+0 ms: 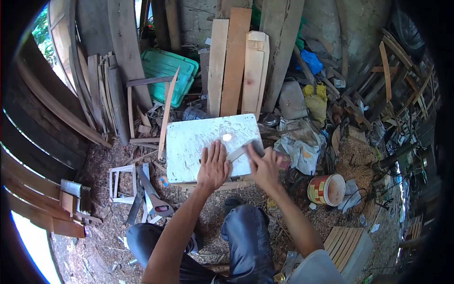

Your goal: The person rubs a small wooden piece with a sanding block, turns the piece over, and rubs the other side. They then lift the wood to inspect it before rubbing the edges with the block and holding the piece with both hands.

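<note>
A low white-topped work table (194,137), its paint scuffed and worn, stands before my knees. My left hand (214,165) lies on it palm down, fingers stretched forward, right by the near end of a flat pale-grey strip (237,153). My right hand (263,163), partly smeared by motion, is closed at the strip's far end around a dark grey flat piece (255,146); I cannot tell whether strip and piece are one tool. A small whitish round spot (227,137) shows on the tabletop beyond my fingers.
Left of the table, a handsaw (153,201) lies by a small white frame (122,183) on shavings-covered ground. Boards (235,61) and a green plastic lid (169,75) lean at the back. A paint bucket (326,190) lies tipped at right, near a slatted wooden piece (342,246).
</note>
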`<state>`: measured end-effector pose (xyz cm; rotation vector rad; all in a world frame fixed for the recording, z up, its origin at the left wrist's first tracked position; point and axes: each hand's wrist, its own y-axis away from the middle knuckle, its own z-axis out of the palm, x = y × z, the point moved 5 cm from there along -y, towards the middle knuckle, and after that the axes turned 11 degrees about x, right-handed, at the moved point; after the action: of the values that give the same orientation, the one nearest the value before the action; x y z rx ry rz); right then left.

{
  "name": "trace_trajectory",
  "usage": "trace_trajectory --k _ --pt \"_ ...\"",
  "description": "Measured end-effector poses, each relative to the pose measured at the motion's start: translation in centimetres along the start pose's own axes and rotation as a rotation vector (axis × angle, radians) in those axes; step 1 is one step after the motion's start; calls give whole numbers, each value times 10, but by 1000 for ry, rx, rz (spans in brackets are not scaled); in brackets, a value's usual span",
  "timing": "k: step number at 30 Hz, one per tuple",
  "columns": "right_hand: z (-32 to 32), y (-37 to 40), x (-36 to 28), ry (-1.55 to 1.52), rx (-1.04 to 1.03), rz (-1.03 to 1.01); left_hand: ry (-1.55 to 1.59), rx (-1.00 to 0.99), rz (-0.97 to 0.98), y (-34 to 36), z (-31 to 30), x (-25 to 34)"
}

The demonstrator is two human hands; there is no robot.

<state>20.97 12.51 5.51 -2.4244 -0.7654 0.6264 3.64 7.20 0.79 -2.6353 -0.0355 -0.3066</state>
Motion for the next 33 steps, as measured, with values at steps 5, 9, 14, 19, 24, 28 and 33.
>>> trace_trajectory --k 5,9,14,19,24,28,33 --pt "17 -28 -12 162 32 82 -1 -24 2 1 -2 1" --pt "9 -3 -19 -28 -30 -69 -14 -12 12 1 2 -1" --pt "17 -25 -3 123 80 115 -5 -24 8 0 -5 2" --pt "9 6 -6 15 -53 -36 -17 -22 -9 -1 1 -1" --pt "20 -24 -3 112 39 35 1 -41 -10 2 0 0" --pt "8 -6 -23 -3 6 -109 -15 -27 -12 2 3 -1" --pt "19 -34 -2 189 64 74 -15 -35 -10 1 1 0"
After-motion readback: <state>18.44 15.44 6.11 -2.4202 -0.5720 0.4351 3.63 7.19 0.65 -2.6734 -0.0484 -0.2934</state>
